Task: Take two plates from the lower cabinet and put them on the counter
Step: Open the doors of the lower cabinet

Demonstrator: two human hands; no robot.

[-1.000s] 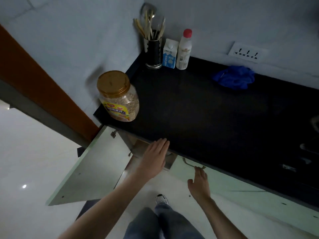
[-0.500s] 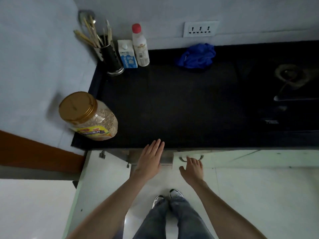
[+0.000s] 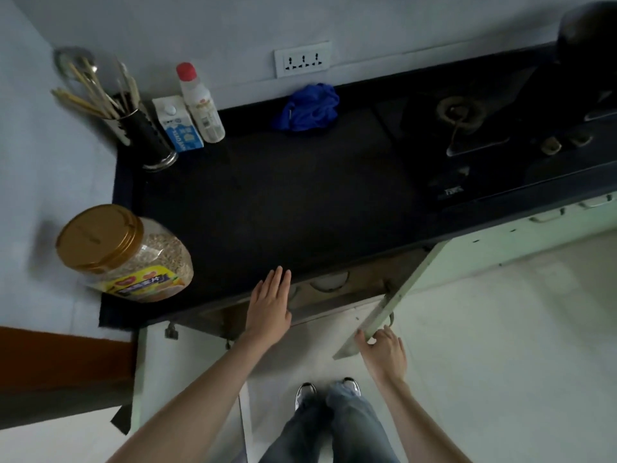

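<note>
Reaching toward the open lower cabinet (image 3: pixel 334 295), the left hand (image 3: pixel 270 309) is flat, fingers (image 3: pixel 278 279) spread, holding nothing. Plates (image 3: pixel 329 282) show as a pale curved rim just right of those fingers, under the worktop (image 3: pixel 283 195) edge, so the left hand is nearer. Right hand (image 3: pixel 384 352) grips the right door (image 3: pixel 394 295) edge mid-right. Centre of the worktop is bare for landing; jar (image 3: pixel 123 252) at left.

Little legible. Oat jar (image 3: pixel 133 259): yellow label w/ Chinese chars, looks like "麦片", rest blurred. Blue-white carton (image 3: pixel 178 128): print too small to read. White bottle (image 3: pixel 202 108) label & hob (image 3: pixel 454 189) badge: unreadable.
</note>
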